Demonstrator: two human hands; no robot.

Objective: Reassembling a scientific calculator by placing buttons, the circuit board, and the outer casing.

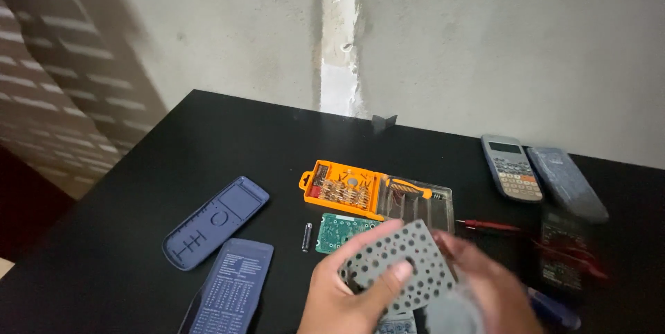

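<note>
My left hand (346, 292) grips a grey plastic panel full of round and oval holes (402, 258), thumb on its front, held tilted above the black table (138, 202). My right hand (488, 285), blurred, touches the panel's right edge; something grey and blurred (454, 313) sits below it. Just behind the panel lies a green circuit board (336, 231), with a small dark battery (306, 237) to its left.
An orange screwdriver-bit case with a clear lid (377, 195) lies open at centre. Two blue shell parts (215, 222) (232, 289) lie at left. A whole calculator (511, 168), its cover (568, 181), a dark multimeter (564, 254) and red probe (488, 225) are at right.
</note>
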